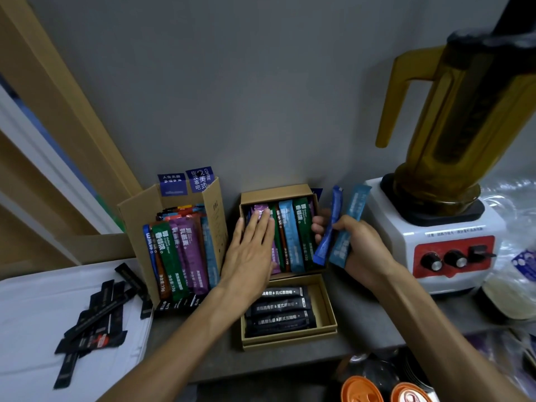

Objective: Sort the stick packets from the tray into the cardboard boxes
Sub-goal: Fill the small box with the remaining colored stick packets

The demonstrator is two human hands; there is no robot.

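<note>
My left hand (251, 250) lies flat with straight fingers on the purple packet (260, 211) inside the far cardboard box (275, 193), which holds coloured stick packets. My right hand (358, 246) grips two blue stick packets (345, 224) upright just right of that box. A near cardboard box (327, 314) holds black packets (280, 311). A taller open carton (132, 224) at the left is filled with coloured packets (179, 253). Several black stick packets (95, 317) lie loose on the white tray (32, 320) at the far left.
A white blender base with red panel (441, 256) and an amber jug (464, 111) stands to the right. Orange lids (359, 391) sit at the bottom edge. A grey wall (261, 97) rises right behind the boxes. Plastic bags (513, 280) lie at the far right.
</note>
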